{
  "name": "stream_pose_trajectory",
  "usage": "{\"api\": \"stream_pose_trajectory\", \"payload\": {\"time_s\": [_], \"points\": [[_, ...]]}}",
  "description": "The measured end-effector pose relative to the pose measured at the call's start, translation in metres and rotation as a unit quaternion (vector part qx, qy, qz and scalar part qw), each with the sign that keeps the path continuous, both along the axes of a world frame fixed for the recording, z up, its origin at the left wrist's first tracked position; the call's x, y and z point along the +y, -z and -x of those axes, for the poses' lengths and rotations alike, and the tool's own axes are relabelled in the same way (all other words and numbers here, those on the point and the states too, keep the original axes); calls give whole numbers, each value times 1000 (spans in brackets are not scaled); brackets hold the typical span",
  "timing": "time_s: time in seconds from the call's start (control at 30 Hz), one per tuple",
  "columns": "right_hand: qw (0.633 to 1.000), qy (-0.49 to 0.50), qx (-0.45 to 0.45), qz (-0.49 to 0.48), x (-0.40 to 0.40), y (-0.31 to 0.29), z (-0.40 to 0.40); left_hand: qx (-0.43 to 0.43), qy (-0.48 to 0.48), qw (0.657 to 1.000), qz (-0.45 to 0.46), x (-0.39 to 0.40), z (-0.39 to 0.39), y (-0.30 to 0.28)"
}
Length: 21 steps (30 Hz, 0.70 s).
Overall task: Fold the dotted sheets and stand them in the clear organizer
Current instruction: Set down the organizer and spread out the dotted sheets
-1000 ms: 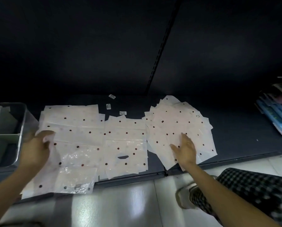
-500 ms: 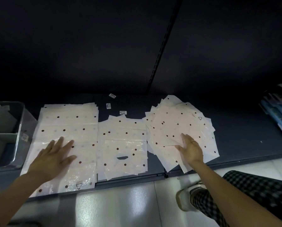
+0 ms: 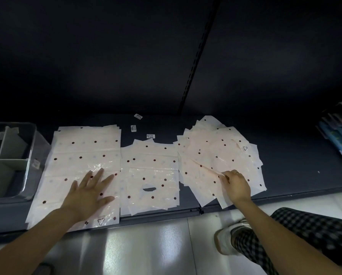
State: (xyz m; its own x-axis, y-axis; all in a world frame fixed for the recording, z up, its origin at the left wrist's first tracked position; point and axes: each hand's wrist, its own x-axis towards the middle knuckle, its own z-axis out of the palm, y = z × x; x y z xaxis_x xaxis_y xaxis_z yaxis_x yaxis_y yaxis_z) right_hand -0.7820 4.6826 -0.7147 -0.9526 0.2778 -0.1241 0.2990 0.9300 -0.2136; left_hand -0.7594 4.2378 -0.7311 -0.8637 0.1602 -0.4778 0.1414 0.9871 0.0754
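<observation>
Left hand (image 3: 88, 192) lies flat, fingers straight and spread, palm pressed on the near half of the left stack of dotted sheets (image 3: 82, 155); the fingertips reach toward a glossy patch on the top sheet. Right hand (image 3: 236, 185) is curled, thumb and fingers pinching the raised edge of one sheet on the right pile of dotted sheets (image 3: 221, 155), lifting that edge slightly off the sheets beneath; a ring shows on one finger. Head view only. Three groups of pale, dark-dotted sheets rest on a dark shelf (image 3: 295, 167): the left stack squared and neat, with a triangle mark near its front corner; a middle stack (image 3: 150, 175) just beside it, its top sheet showing an oval cut-out; the right pile fanned and skewed, corners sticking out at many angles, its near edge overhanging the shelf front. Clear organizer (image 3: 30, 155) sits at the far left of the shelf, touching or just beside the left stack, with white dividers inside; what it holds cannot be made out. Three small labels (image 3: 150, 136) lie on the shelf behind the middle stack. Blue packets (image 3: 339, 141) stand at the far right. Below the shelf, glossy floor (image 3: 146, 249), a checked trouser leg (image 3: 305, 235) and a pale shoe (image 3: 223, 241).
</observation>
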Motion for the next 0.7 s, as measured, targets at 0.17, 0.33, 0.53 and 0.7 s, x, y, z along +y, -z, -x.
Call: {"api": "stream_pose_trajectory", "payload": {"time_s": [0.17, 0.33, 0.53, 0.7], "points": [[984, 27, 67, 162, -51, -32, 11, 81, -14, 984, -158, 24, 9, -22], [777, 175, -56, 603, -157, -71, 19, -49, -27, 890, -452, 94, 1, -43], [740, 91, -49, 664, -181, -69, 22, 91, -212, 808, -542, 108, 11, -53], [944, 8, 82, 320, -100, -29, 28, -187, -201, 846, -458, 65, 51, -74]]}}
